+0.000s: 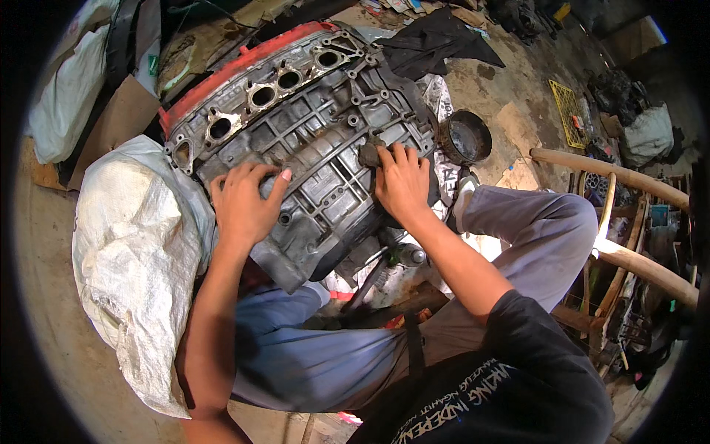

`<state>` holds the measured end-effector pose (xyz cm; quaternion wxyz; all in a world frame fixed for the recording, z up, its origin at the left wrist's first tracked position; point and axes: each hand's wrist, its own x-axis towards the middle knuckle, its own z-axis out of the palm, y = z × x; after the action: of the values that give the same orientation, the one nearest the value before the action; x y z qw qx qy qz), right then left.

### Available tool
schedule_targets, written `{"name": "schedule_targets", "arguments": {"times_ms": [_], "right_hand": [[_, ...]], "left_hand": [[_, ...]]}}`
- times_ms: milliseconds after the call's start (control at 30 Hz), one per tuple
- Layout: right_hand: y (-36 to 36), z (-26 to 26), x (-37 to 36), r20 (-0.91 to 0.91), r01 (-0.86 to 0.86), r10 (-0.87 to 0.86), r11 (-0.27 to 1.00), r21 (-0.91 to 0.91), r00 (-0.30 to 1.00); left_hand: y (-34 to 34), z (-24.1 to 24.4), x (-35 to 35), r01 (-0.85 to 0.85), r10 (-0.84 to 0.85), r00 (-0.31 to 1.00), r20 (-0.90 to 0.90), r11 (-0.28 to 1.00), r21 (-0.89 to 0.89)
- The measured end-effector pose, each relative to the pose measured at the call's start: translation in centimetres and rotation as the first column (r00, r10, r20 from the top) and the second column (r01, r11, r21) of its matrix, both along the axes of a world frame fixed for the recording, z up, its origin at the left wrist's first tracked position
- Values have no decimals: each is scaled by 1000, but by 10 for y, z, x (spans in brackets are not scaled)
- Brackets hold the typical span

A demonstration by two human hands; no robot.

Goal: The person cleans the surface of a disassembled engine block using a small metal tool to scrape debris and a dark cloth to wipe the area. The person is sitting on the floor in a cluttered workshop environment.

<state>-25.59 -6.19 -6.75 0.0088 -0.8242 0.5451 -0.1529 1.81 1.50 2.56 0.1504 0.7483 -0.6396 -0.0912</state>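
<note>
A grey metal engine block (333, 194) lies before me, with a row of round ports along its far side and a red cover (238, 64) at its far edge. My left hand (247, 202) rests on the near left part of the block, fingers spread and holding nothing. On the block's right part, my right hand (404, 180) has its fingertips on a dark grey lump (370, 154), perhaps a rag or a pad, and presses it to the casting. The palm hides part of the casting beneath it.
A white woven sack (133, 250) stands left of the block. Right of the block are a round dark pan (467, 137) and a black cloth (438, 44). A green bottle (409, 254) and a brush (383, 275) lie near my legs. Wooden poles (638, 177) stand at the right.
</note>
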Motion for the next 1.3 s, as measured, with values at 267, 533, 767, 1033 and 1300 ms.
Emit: {"name": "schedule_targets", "arguments": {"times_ms": [267,533,767,1033,1300], "right_hand": [[5,-4,49,46,149,-156,980,132,987],[13,-6,14,154,8,-19,997,71,988],[2,-21,51,202,130,-127,991,-3,971],[-12,-27,37,464,209,-161,976,-55,871],[-8,-24,27,421,96,-57,993,-73,905]], "left_hand": [[-4,0,-4,-4,4,1000,14,1000,26],[-1,2,-2,-9,8,1000,21,999,40],[-4,-1,-6,-4,4,1000,4,1000,23],[0,9,-5,7,-8,1000,18,1000,11],[-2,4,-5,21,-21,999,24,1000,-2]]}}
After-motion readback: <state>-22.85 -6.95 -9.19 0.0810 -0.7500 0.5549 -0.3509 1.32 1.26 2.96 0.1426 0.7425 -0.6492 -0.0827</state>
